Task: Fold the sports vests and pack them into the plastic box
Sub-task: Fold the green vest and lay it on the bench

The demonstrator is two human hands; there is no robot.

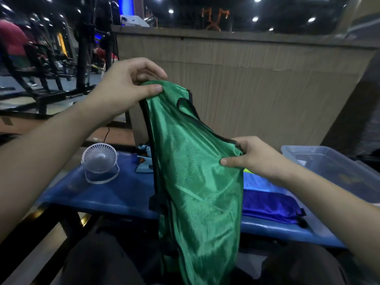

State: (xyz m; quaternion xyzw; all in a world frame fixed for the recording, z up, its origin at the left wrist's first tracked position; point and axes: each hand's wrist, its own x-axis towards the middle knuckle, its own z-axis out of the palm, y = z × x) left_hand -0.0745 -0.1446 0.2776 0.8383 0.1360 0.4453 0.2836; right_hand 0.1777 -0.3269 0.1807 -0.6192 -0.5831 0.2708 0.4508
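1. Head view, hands: the left hand (131, 85) pinches one shoulder of the green vest (195, 171) high up, thumb over the fabric; the right hand (253, 156) pinches the other shoulder lower and nearer, so the vest hangs slanted in the air above the blue bench (115, 192), its hem trailing down between the knees
2. Head view, surroundings: the plastic box (337, 167) sits on the bench's right end, beside a purple vest (269, 206) and other coloured cloth lying flat; a small white fan (100, 161) stands to the left
3. Risk, slip: the mesh looks slick and both grips are fingertip pinches on the trim, so a shake could drop one shoulder
4. Risk, snag: the hanging hem could catch on the bench edge or drag the purple vest askew when laid down
5. Risk, crooked fold: uneven hand heights would likely misalign the shoulders
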